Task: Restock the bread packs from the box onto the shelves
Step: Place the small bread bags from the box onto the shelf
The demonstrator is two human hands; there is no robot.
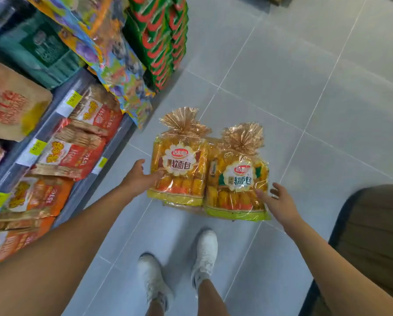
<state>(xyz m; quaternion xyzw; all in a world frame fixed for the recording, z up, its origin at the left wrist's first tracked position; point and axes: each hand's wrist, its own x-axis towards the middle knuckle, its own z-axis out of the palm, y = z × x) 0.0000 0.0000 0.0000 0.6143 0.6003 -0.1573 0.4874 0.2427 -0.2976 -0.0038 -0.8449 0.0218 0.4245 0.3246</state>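
Two yellow-orange bread packs with tied cellophane tops hang side by side above the floor. The left bread pack [179,169] has a brown label, and the right bread pack [238,181] has a green one. The edge of another pack [177,205] shows beneath them. My left hand [140,176] holds the left pack at its left edge, with a digit lying over its face. My right hand [279,201] touches the right pack's lower right corner with straight, spread fingers.
Shelves [61,96] on the left carry orange-red cracker bags [77,153], a brown bag, colourful snack bags and green-red packs [163,42]. A brown ribbed object with a dark rim [373,229] stands at the right. Grey tiled floor [305,87] lies ahead, with my white shoes below.
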